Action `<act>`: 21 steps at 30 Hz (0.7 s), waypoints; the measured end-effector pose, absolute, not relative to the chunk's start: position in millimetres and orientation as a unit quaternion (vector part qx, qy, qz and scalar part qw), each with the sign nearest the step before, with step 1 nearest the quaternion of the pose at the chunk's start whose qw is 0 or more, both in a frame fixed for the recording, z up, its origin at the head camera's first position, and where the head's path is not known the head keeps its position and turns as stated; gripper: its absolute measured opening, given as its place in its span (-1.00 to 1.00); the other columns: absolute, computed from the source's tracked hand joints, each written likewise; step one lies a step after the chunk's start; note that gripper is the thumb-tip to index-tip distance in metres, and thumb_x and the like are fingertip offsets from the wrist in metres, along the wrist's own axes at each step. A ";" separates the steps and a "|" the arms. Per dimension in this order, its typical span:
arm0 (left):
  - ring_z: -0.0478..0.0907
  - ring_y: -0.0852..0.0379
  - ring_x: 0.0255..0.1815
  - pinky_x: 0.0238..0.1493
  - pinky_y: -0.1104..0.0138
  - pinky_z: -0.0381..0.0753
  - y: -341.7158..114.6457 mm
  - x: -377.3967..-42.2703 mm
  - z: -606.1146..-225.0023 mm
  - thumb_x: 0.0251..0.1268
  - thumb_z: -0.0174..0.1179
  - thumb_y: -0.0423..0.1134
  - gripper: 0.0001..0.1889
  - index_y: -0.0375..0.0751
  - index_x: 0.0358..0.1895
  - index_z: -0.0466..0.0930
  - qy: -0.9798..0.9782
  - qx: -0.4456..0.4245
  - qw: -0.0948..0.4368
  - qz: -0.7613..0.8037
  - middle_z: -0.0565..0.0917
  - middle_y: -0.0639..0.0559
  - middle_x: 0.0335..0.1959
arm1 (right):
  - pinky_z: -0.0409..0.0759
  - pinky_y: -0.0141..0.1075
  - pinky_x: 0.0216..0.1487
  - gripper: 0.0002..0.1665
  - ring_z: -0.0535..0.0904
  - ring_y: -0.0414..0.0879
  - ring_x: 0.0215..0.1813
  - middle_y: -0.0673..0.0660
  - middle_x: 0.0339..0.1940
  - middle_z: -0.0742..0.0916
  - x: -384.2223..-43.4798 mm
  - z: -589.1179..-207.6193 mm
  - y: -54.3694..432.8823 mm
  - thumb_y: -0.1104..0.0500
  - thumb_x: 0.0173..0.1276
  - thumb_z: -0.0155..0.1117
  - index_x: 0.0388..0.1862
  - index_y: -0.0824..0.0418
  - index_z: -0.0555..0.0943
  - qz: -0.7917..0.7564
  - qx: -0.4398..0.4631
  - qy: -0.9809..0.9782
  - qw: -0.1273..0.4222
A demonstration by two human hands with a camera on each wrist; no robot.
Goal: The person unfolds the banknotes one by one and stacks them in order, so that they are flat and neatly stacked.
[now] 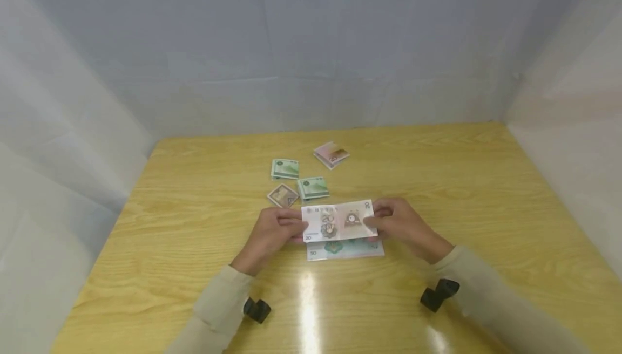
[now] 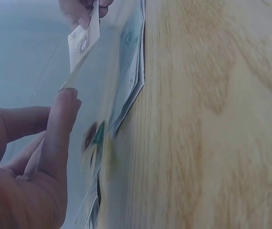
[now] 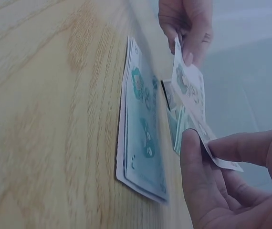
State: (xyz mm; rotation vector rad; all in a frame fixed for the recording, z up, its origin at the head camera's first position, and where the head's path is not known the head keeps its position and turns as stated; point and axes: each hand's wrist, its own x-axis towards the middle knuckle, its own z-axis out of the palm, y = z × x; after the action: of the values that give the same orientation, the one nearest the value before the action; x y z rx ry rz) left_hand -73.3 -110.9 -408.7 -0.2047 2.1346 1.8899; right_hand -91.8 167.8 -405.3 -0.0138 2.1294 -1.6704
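Centrally, a pale banknote marked 20 (image 1: 340,222) is held stretched out between a person's two hands, its long axis running side to side. The left hand (image 1: 272,235) pinches the left end; the right hand (image 1: 408,230) pinches the right end, so each grip is clamped on the note and neither is nearer to it. Directly below, apart from the note, a flat banknote stack (image 1: 346,251) topped by a teal 50 rests on the wooden worktop (image 1: 184,267). Seen from the head, its near edge shows past the held note, and the two long axes run roughly parallel. Beyond the hands lie two green folded notes (image 1: 313,187), a brownish folded note (image 1: 283,196) and, farthest away, a folded 20 note (image 1: 331,155).
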 end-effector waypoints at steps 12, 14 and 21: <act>0.75 -0.03 -0.25 -0.13 0.20 0.82 -114.2 -73.6 -413.1 0.29 0.29 -0.50 -0.74 -0.54 0.01 0.62 0.739 -0.059 0.156 0.653 0.74 -0.29 -0.16 | 0.82 -0.17 -0.11 -0.69 0.69 0.00 -0.17 0.27 -0.14 0.71 -96.7 -412.4 174.4 0.30 0.38 0.36 0.01 0.48 0.62 -0.570 -0.004 0.793 0.216; 0.75 -0.02 -0.27 -0.14 0.20 0.83 -113.6 -74.0 -413.8 0.28 0.30 -0.50 -0.77 -0.53 -0.03 0.64 0.747 -0.058 0.156 0.644 0.74 -0.28 -0.18 | 0.81 -0.19 -0.14 -0.71 0.68 -0.01 -0.19 0.25 -0.16 0.70 -97.4 -413.1 175.2 0.29 0.35 0.39 -0.02 0.46 0.64 -0.561 -0.003 0.800 0.213; 0.73 0.03 -0.36 -0.24 0.25 0.83 -114.1 -74.9 -419.7 0.25 0.36 -0.45 -0.80 -0.51 -0.11 0.67 0.792 -0.032 0.172 0.585 0.76 -0.19 -0.32 | 0.80 -0.23 -0.31 -0.79 0.67 -0.05 -0.36 0.20 -0.31 0.72 -99.2 -417.4 178.6 0.25 0.29 0.48 -0.22 0.37 0.67 -0.518 -0.017 0.828 0.213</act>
State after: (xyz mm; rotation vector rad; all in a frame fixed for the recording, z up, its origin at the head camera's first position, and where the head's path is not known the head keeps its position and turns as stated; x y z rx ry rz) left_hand -74.9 -114.1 -419.7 -0.0904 2.2474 1.6593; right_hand -99.2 178.6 -417.4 -0.0475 2.2993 -1.4392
